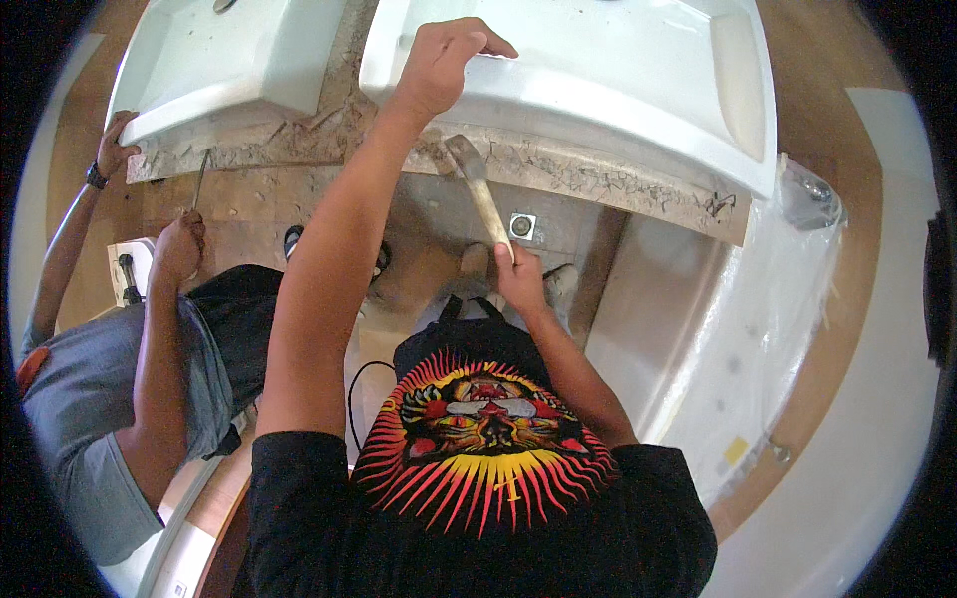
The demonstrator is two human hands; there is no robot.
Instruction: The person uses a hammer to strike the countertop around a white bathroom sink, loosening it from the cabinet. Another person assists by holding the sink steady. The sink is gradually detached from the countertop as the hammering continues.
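My left hand (441,58) grips the near rim of a white moulded basin (638,70) that stands on edge in front of me. My right hand (518,274) holds a wooden-handled scraper (477,184), its blade touching the crusted brown and grey residue (578,169) along the basin's lower edge. My black shirt with a red and yellow print fills the lower middle.
A second white basin (214,55) stands to the left. Another person in a grey shirt (85,439) steadies it with one hand (115,145) and works a thin tool (199,179) with the other. A plastic-wrapped white tub (738,339) lies at right. A floor drain (522,225) is below.
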